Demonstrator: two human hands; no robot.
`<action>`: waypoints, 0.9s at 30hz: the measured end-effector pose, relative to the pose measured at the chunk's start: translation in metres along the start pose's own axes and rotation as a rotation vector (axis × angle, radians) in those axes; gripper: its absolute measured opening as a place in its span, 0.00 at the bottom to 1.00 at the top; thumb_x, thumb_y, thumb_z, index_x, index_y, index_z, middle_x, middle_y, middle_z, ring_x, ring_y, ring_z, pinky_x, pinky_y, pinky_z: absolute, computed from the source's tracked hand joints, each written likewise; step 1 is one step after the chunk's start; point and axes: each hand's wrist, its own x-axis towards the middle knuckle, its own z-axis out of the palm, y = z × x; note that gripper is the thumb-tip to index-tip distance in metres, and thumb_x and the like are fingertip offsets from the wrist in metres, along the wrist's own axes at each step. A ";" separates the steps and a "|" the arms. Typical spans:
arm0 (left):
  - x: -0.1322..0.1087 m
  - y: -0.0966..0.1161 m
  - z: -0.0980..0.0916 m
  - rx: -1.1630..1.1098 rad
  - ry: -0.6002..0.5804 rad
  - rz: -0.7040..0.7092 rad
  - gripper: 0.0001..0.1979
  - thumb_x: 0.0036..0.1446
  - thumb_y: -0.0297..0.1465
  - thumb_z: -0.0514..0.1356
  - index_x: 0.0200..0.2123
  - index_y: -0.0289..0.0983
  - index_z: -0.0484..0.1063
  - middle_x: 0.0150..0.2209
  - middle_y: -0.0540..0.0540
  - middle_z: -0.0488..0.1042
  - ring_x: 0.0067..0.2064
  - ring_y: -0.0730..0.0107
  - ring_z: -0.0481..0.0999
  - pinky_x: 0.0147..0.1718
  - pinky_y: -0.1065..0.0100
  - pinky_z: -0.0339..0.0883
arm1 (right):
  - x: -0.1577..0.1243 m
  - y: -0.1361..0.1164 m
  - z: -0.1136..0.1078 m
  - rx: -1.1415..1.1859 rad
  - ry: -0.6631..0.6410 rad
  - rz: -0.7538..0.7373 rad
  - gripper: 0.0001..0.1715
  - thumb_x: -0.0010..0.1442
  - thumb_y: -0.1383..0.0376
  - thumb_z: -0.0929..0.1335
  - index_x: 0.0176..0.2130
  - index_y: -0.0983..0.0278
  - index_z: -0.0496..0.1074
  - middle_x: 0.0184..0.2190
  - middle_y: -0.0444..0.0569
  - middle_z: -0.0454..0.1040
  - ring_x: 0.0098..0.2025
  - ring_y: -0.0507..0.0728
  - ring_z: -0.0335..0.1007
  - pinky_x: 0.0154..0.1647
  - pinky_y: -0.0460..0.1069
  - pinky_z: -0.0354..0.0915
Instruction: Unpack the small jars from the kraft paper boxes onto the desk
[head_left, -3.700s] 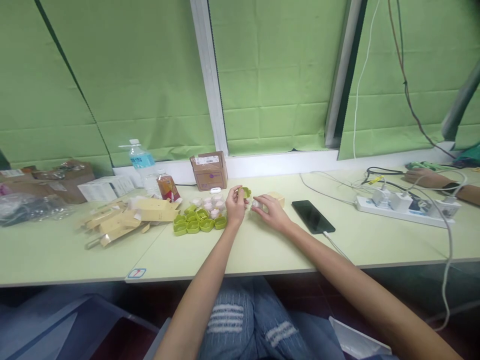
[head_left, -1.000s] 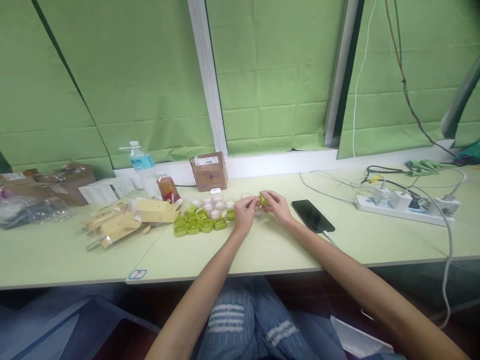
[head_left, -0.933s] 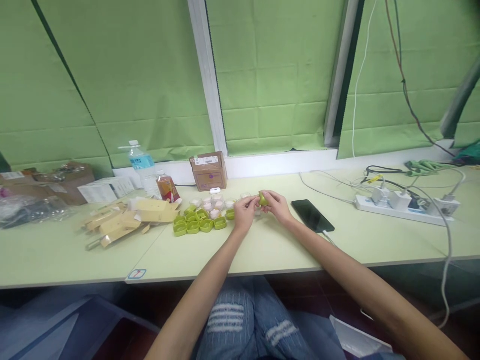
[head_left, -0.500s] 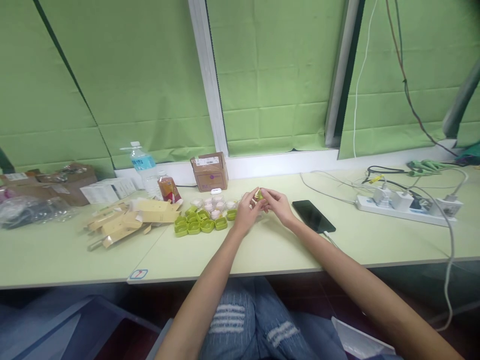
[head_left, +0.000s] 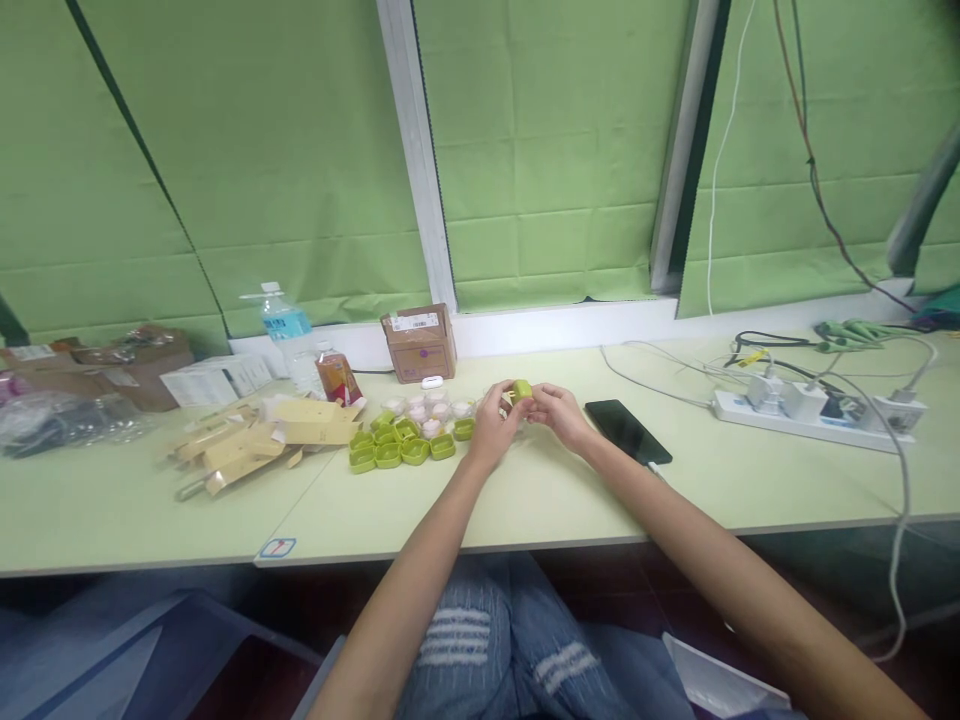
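My left hand [head_left: 495, 418] and my right hand [head_left: 556, 414] meet above the table, both closed on one small green cup [head_left: 522, 390]. The fingers of each pinch it from its own side, and part of it is hidden behind them. To the left of my hands, several green cups [head_left: 415, 453] of the same colour stand grouped on the table. Behind those lie several small pale pink and white pieces [head_left: 431, 410], too small to make out clearly.
A black phone [head_left: 628, 432] with a cable lies right of my hands. Farther right is a white power strip [head_left: 814, 420] with plugs. Flattened cardboard [head_left: 255, 445], a water bottle [head_left: 285, 335] and a brown box [head_left: 420, 347] are at left and back.
The green cup has been turned between my fingers, so more of its green side shows now. Both hands have shifted only slightly.
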 end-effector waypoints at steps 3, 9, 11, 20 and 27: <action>-0.001 0.000 -0.001 0.058 -0.012 0.007 0.18 0.63 0.39 0.64 0.53 0.39 0.72 0.45 0.45 0.78 0.35 0.69 0.72 0.36 0.66 0.68 | -0.001 -0.001 -0.001 -0.016 -0.065 0.044 0.21 0.46 0.51 0.79 0.28 0.64 0.75 0.25 0.43 0.70 0.27 0.50 0.64 0.29 0.46 0.64; -0.003 0.002 -0.002 0.103 -0.019 0.036 0.18 0.64 0.40 0.62 0.54 0.40 0.71 0.44 0.46 0.78 0.34 0.69 0.72 0.36 0.66 0.67 | -0.003 -0.007 -0.002 -0.015 -0.111 0.074 0.20 0.46 0.52 0.78 0.27 0.65 0.75 0.24 0.41 0.66 0.28 0.49 0.59 0.28 0.45 0.58; -0.003 0.003 -0.002 0.103 -0.025 0.027 0.18 0.65 0.41 0.62 0.54 0.40 0.71 0.41 0.47 0.79 0.33 0.69 0.73 0.35 0.66 0.67 | -0.003 -0.008 -0.001 -0.013 -0.123 0.078 0.20 0.46 0.52 0.78 0.26 0.65 0.75 0.23 0.41 0.66 0.27 0.48 0.58 0.27 0.45 0.57; -0.002 -0.001 0.011 -0.049 0.096 -0.049 0.18 0.65 0.45 0.61 0.48 0.38 0.70 0.43 0.43 0.80 0.30 0.72 0.75 0.32 0.68 0.67 | 0.000 -0.007 0.002 -0.256 0.114 -0.082 0.17 0.47 0.54 0.73 0.22 0.63 0.70 0.18 0.41 0.65 0.23 0.49 0.57 0.25 0.46 0.56; -0.002 -0.011 -0.007 0.030 0.171 -0.133 0.21 0.67 0.45 0.58 0.56 0.39 0.68 0.41 0.44 0.80 0.28 0.72 0.74 0.32 0.68 0.68 | -0.009 -0.031 0.011 -0.596 0.327 -0.592 0.15 0.60 0.53 0.70 0.34 0.62 0.76 0.32 0.50 0.75 0.34 0.57 0.69 0.39 0.53 0.67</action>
